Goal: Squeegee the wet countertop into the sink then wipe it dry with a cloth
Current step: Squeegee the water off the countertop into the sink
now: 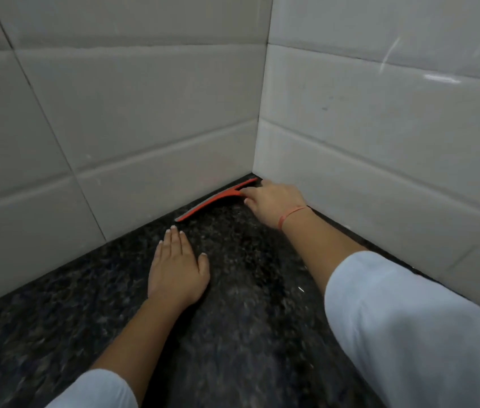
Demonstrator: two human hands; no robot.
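Note:
An orange squeegee (212, 201) with a grey blade lies along the foot of the back wall, deep in the corner of the dark speckled granite countertop (247, 304). My right hand (274, 201) reaches into that corner and grips the squeegee's handle, fingers curled round it; a red thread circles the wrist. My left hand (178, 269) rests flat on the counter, palm down with straight fingers, a little nearer than the blade's left end. Neither the sink nor a cloth is in view.
White tiled walls (144, 113) meet in a corner (258, 142) right behind the squeegee and close off the counter at the back and on the right. The stone runs toward me and off to the left.

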